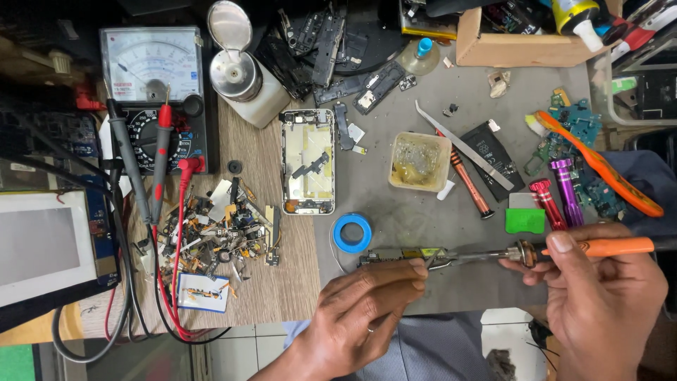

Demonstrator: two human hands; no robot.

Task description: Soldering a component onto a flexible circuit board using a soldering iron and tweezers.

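Observation:
My right hand (599, 300) grips a soldering iron (599, 248) with an orange handle, its metal shaft pointing left. The tip meets a long narrow circuit board (395, 257) at the near edge of the grey mat. My left hand (360, 307) pinches that board from below, with a ring showing on one finger. A blue spool of solder wire (352, 233) lies just beyond the board. An opened phone frame (307, 161) rests face up farther back, between the wooden table and the mat.
An analog multimeter (151, 77) with red and black probes stands back left, above a heap of small parts (215, 233). A flux tub (419, 161), screwdrivers (557, 197), a green pick (525, 221), an orange toothbrush (599, 166), a metal dispenser bottle (243, 81) and a cardboard box (522, 42) crowd the back.

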